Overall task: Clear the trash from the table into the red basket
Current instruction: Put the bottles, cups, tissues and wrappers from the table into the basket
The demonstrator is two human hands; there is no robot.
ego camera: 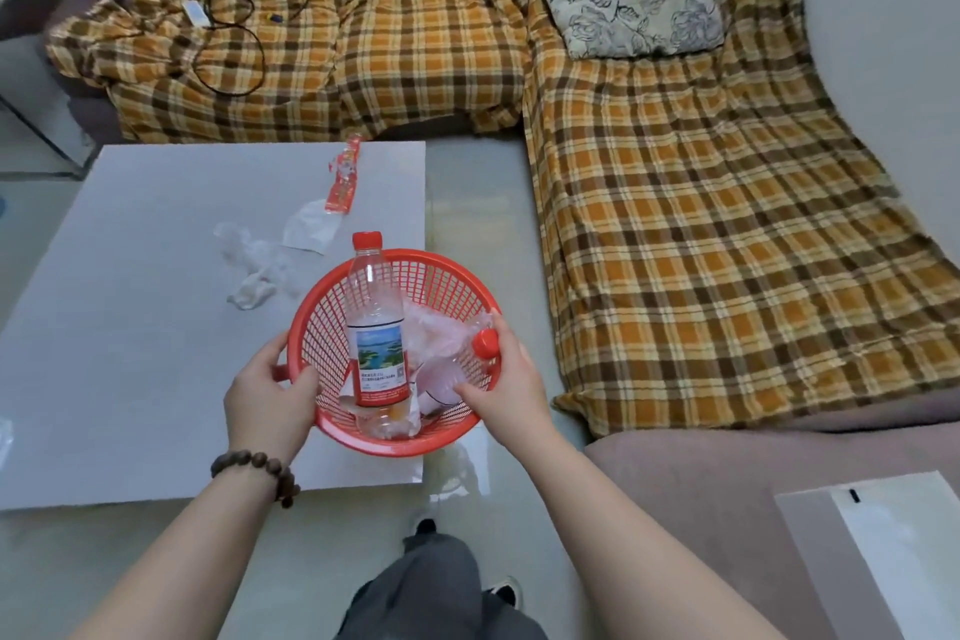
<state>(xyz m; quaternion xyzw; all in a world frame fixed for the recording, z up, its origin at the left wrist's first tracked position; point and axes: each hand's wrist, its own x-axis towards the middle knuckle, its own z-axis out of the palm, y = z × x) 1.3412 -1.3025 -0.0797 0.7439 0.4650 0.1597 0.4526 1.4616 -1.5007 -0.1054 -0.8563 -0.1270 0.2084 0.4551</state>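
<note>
- The round red plastic mesh basket (415,286) is held at the near right corner of the pale grey tabletop (130,327), partly past its edge.
- The basket's left rim is gripped by the left hand (270,395), fingers curled over the edge; a dark wooden bead bracelet (254,470) is worn on that wrist.
- A crumpled clear plastic bottle with a red cap (480,348) is held in the grip of the right hand (511,379), inside the basket at its right wall.
- A clear plastic bottle with a red cap and a landscape label (376,327) is seen standing upright in the basket, beside clear plastic wrapping.
- Left on the tabletop are a red-and-white torn wrapper (343,182), a clear plastic sheet (309,226) just below it, and crumpled white tissue and film (254,270) near the basket's far left rim.
- A sofa under an orange-brown plaid cover (701,224) is seen behind and to the right, with a grey floral cushion (634,0) on it.
</note>
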